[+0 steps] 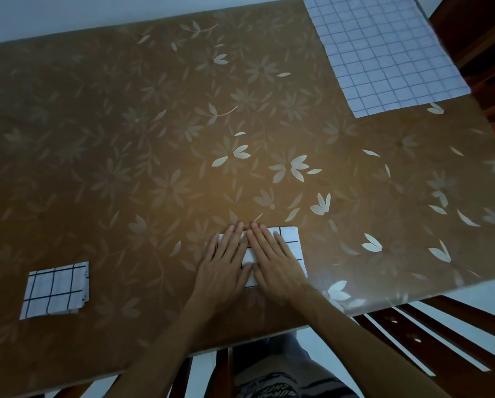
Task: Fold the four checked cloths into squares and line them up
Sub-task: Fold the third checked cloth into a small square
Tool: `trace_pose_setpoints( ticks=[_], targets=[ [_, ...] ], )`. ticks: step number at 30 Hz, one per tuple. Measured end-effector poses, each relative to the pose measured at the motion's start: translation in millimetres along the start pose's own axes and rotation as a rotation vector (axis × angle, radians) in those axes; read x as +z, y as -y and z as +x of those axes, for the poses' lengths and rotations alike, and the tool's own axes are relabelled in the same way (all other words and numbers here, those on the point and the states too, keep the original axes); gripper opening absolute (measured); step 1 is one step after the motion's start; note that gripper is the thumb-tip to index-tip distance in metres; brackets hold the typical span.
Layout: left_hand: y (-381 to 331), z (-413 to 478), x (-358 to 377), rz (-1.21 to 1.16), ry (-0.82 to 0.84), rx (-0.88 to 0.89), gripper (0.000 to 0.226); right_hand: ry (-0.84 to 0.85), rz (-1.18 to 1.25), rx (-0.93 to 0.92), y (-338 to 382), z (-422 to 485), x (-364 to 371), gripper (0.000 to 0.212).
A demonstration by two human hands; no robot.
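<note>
- Currently, left hand [226,265]: flat, palm down, fingers straight and close together, pressing on the left part of the half-folded cloth [290,242]; holds nothing.
- Right hand [275,262]: flat, palm down, fingers straight, pressing on the middle of the same cloth, just beside the left hand, the index fingers nearly touching.
- Half-folded cloth: white with a dark check, lying as a small rectangle near the front edge of the table [154,139], mostly covered by both hands; its right end shows bare.
- Folded square cloth [54,290]: white with a dark check, at the front left of the table, well apart from the hands; layered edges show at its right side.
- Open cloth [384,53]: pale with a fine check, spread flat at the far right corner of the table; whether it is one layer or more cannot be told.
- Table: brown covering with a pale flower pattern.
- Wooden chair [430,340]: dark slats, at the front right of the table.
</note>
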State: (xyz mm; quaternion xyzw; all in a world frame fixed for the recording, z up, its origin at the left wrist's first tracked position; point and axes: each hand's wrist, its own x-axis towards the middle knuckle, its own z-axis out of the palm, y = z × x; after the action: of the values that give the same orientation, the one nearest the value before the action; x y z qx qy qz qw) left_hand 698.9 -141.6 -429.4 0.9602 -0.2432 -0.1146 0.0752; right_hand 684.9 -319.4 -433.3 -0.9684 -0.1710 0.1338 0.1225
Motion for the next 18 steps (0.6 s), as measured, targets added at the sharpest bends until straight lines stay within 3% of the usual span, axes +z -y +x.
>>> trace_pose_setpoints(
  ticks=[5,12,18],
  targets=[
    [17,-16,-2,-0.003,0.058,-0.024,0.076,0.037,-0.091,0.104,-28,-16,-9,0.072],
    [19,-21,-13,0.022,0.105,-0.03,0.077,0.048,-0.112,0.206,-53,-33,-17,0.078],
    [-5,19,-37,-0.068,-0.151,-0.06,0.042,0.016,-0.085,0.171,-49,-32,-24,0.078]
  ],
)
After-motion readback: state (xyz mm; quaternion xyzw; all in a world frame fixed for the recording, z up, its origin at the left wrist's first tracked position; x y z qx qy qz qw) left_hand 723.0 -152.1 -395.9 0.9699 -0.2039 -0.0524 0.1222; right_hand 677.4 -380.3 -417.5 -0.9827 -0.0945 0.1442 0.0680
